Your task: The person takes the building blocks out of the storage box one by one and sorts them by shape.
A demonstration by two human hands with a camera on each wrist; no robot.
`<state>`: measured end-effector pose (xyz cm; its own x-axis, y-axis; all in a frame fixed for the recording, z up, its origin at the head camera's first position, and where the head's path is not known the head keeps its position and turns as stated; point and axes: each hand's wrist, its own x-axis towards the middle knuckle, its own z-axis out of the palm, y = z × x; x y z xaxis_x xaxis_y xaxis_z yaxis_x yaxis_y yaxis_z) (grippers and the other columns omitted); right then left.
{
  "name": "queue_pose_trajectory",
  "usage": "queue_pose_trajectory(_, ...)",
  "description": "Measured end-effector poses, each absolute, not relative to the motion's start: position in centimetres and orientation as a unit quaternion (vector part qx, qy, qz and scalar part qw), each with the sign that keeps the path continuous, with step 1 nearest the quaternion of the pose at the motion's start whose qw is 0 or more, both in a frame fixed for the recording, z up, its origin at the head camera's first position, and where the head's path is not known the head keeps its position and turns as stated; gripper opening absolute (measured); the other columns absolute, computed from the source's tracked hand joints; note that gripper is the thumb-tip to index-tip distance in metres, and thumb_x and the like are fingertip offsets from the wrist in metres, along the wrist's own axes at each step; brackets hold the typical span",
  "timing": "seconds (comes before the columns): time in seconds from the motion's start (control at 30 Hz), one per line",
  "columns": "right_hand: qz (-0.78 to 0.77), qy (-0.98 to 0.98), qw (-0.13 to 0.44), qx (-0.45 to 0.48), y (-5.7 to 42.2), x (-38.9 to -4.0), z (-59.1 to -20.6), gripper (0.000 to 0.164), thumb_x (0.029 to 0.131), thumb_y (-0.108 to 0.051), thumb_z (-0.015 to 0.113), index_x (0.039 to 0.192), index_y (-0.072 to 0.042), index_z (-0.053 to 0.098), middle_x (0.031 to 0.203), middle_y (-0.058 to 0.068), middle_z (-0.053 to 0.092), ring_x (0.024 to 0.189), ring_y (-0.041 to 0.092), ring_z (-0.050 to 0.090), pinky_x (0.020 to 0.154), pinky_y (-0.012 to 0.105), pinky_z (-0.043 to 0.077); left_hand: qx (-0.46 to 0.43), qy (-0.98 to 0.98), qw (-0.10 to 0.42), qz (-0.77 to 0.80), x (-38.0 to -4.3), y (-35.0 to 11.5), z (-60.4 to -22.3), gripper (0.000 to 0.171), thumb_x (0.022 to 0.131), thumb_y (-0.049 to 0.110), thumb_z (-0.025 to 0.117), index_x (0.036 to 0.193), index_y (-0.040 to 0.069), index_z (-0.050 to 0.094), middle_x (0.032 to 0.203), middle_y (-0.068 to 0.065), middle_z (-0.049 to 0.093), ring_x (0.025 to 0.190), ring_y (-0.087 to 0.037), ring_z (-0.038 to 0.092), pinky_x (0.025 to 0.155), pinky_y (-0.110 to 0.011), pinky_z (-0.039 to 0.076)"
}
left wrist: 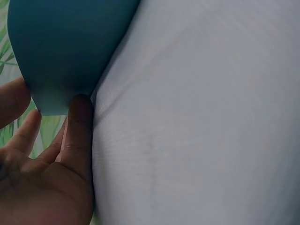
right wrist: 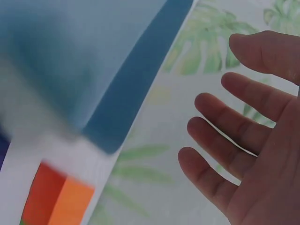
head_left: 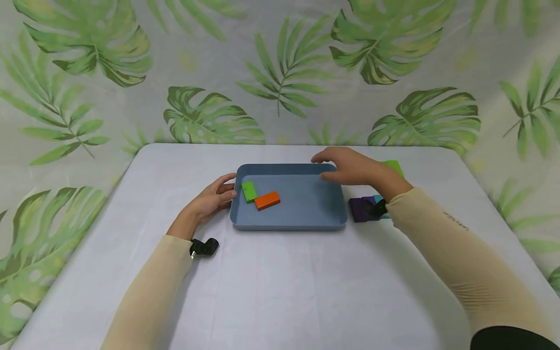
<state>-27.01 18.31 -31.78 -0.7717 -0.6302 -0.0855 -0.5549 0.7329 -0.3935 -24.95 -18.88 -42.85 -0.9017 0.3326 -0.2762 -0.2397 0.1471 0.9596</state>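
A blue-grey rectangular tray (head_left: 302,206) lies on the white-covered table. Toward its left end, a green block (head_left: 249,192) and an orange block (head_left: 267,200) touch each other. My left hand (head_left: 211,200) is at the tray's left end, fingers loosely bent and fingertips against the outer wall. In the left wrist view, the thumb (left wrist: 80,110) meets the tray wall (left wrist: 65,56) low down, beside the cloth. Over the far right corner of the tray hovers my right hand (head_left: 347,166). Its spread fingers (right wrist: 220,140) hold nothing in the right wrist view.
Right of the tray, partly behind my right wrist, lie purple blocks (head_left: 358,210) and a light green block (head_left: 395,166). An orange block (right wrist: 70,201) shows beyond the tray corner in the right wrist view. A leaf-patterned curtain (head_left: 284,73) hangs behind the table.
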Motion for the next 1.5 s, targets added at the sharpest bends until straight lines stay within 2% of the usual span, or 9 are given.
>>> queue_pose_trajectory(0.07, -0.171, 0.92, 0.114, -0.335, 16.5, -27.3, -31.9, 0.046, 0.095, -0.018, 0.063, 0.139, -0.005, 0.056, 0.14, 0.016, 0.058, 0.132, 0.033, 0.052, 0.112, 0.052, 0.042, 0.03, 0.724, 0.221, 0.653, -24.8, -19.0, -43.0, 0.065, 0.104, 0.007, 0.047, 0.16, 0.022, 0.017, 0.164, -0.02, 0.022, 0.149, -0.036, 0.032, 0.122, -0.052, 0.029)
queue_pose_trajectory(0.47, -0.124, 0.902, 0.129, -0.393, 8.7, -28.5, -33.2, 0.046, 0.094, -0.013, 0.065, 0.138, -0.002, 0.056, 0.142, 0.015, 0.056, 0.133, 0.03, 0.051, 0.114, 0.044, 0.042, 0.027, 0.72, 0.22, 0.658, -24.8, -19.2, -43.4, 0.064, 0.104, 0.008, 0.048, 0.16, 0.022, 0.019, 0.163, -0.018, 0.024, 0.147, -0.036, 0.034, 0.122, -0.052, 0.03)
queue_pose_trajectory(0.6, -0.132, 0.903, 0.139, -0.385, 6.9, -29.1, -33.9, 0.047, 0.093, -0.011, 0.065, 0.139, -0.004, 0.056, 0.142, 0.013, 0.056, 0.133, 0.029, 0.052, 0.114, 0.043, 0.042, 0.028, 0.723, 0.22, 0.655, -24.8, -19.3, -43.3, 0.064, 0.105, 0.009, 0.047, 0.16, 0.022, 0.018, 0.163, -0.019, 0.024, 0.148, -0.037, 0.033, 0.122, -0.053, 0.029)
queue_pose_trajectory(0.77, -0.152, 0.898, 0.181, -0.37, 4.8, -29.3, -35.3, 0.048, 0.092, -0.009, 0.062, 0.14, -0.006, 0.056, 0.143, 0.012, 0.055, 0.133, 0.03, 0.051, 0.113, 0.044, 0.044, 0.028, 0.724, 0.222, 0.653, -24.7, -19.3, -43.0, 0.063, 0.105, 0.01, 0.047, 0.159, 0.022, 0.019, 0.163, -0.019, 0.024, 0.148, -0.037, 0.033, 0.122, -0.053, 0.029)
queue_pose_trajectory(1.03, -0.189, 0.895, 0.2, -0.351, 2.9, -29.8, -37.2, 0.053, 0.089, -0.005, 0.063, 0.142, -0.012, 0.055, 0.145, 0.007, 0.053, 0.133, 0.028, 0.05, 0.11, 0.042, 0.046, 0.032, 0.718, 0.224, 0.658, -24.7, -19.2, -42.9, 0.064, 0.105, 0.009, 0.047, 0.16, 0.022, 0.018, 0.163, -0.019, 0.024, 0.148, -0.036, 0.034, 0.122, -0.052, 0.03)
queue_pose_trajectory(1.23, -0.182, 0.894, 0.227, -0.34, 1.6, -30.2, -37.9, 0.057, 0.09, -0.013, 0.069, 0.145, -0.014, 0.051, 0.149, 0.008, 0.051, 0.135, 0.026, 0.049, 0.114, 0.041, 0.043, 0.036, 0.719, 0.223, 0.658, -24.8, -19.4, -43.0, 0.063, 0.105, 0.009, 0.047, 0.16, 0.022, 0.018, 0.163, -0.019, 0.025, 0.148, -0.036, 0.033, 0.122, -0.052, 0.029)
queue_pose_trajectory(1.4, -0.162, 0.902, 0.236, -0.323, 0.9, -30.2, -38.5, 0.065, 0.089, -0.022, 0.073, 0.148, -0.018, 0.047, 0.148, 0.012, 0.045, 0.125, 0.026, 0.049, 0.11, 0.042, 0.044, 0.039, 0.715, 0.223, 0.661, -24.8, -19.3, -42.9, 0.062, 0.105, 0.009, 0.047, 0.159, 0.022, 0.019, 0.162, -0.019, 0.025, 0.148, -0.036, 0.033, 0.122, -0.052, 0.029)
queue_pose_trajectory(1.5, -0.147, 0.909, 0.244, -0.305, 0.8, -30.3, -38.8, 0.068, 0.089, -0.026, 0.073, 0.15, -0.022, 0.045, 0.152, 0.013, 0.039, 0.128, 0.028, 0.045, 0.109, 0.045, 0.044, 0.041, 0.713, 0.225, 0.663, -24.7, -19.3, -42.8, 0.063, 0.105, 0.009, 0.047, 0.16, 0.022, 0.019, 0.163, -0.019, 0.025, 0.149, -0.036, 0.032, 0.123, -0.052, 0.029)
